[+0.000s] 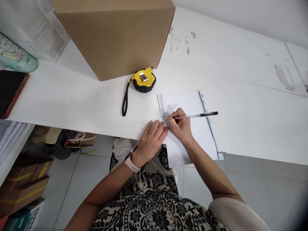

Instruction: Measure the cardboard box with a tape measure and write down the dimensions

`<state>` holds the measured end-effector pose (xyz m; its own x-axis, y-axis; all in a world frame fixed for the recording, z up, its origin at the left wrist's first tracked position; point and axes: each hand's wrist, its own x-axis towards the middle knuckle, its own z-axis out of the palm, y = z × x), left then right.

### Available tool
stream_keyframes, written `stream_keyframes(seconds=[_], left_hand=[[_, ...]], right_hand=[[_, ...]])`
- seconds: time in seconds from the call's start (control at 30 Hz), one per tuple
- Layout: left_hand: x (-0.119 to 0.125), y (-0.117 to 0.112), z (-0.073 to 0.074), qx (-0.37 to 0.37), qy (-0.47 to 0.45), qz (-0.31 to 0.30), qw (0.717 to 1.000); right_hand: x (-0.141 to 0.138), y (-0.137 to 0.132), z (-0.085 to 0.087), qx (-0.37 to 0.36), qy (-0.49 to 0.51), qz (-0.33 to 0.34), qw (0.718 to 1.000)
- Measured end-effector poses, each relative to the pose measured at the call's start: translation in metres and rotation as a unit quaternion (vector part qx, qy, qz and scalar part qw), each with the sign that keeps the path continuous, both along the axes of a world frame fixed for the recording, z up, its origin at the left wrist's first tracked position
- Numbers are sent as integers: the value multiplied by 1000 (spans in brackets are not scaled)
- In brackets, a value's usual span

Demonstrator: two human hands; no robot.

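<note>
My right hand (180, 125) grips a clear pen (196, 115) with a black cap, its tip on the left margin of a white sheet of paper (192, 128) where a column of small print runs. The sheet overhangs the near edge of the white table (72, 96). My left hand (151, 139) lies flat with fingers together on the table edge, holding down the sheet's left side; a pink watch band is on that wrist. A yellow and black tape measure (143, 80) with a black wrist strap lies just beyond the paper.
A large cardboard box (115, 32) stands at the back of the table, behind the tape measure. At far left are printed papers (45, 32), a mint-green object (16, 56) and a dark phone or case (9, 91). Boxes (24, 179) and bags sit on the floor below.
</note>
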<state>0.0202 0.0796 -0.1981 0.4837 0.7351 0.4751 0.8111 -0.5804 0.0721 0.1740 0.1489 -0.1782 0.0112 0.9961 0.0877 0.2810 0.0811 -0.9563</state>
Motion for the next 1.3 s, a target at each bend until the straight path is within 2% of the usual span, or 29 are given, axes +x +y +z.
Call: stream_keyframes(seconds=[0.17,0.53,0.87,0.97,1.1,1.3], left_hand=[[-2,-1,0,-36,9,-9,999],[0,0,1,-11,1,-3,1000],[-2,-1,-3,-33,6,-9,999],[-2,-1,0,-51,0,-19,999],[-3,-1,4,-98,1,-28,995],[-2,-1,0,-108,-14,-26,994]], right_hand=[[0,1,-1,8,-3,-20,1000],[0,1,1,-1,-7,-11,1000],[1,1,1,-5,-3,-15,1000],[6,3,1,-7,3,-20,1000],[12,8,3,-28,6,15,999],[11,6,0,19,-15,21,999]])
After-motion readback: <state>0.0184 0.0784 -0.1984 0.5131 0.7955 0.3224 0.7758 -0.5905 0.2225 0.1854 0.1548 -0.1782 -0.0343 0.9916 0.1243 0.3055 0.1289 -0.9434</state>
